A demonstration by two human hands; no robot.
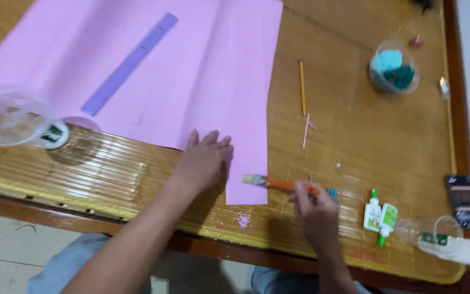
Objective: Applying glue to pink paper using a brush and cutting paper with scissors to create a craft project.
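Note:
My left hand (202, 160) lies flat, palm down, on the near edge of a large pink paper sheet (202, 71) spread over a bamboo mat. My right hand (314, 209) grips an orange-handled paintbrush (276, 183) whose bristles point left, right beside the paper's lower right corner. A translucent purple ruler (129, 64) rests diagonally on the paper.
A clear plastic cup (6, 117) lies at the left on the mat, beside a small round lid (54, 134). A pencil (302, 87), a thin pink paper strip (306, 130), a cup of teal material (393, 71), two glue bottles (381, 216), a stack of cups (452, 242) and a dark card (463, 200) sit to the right.

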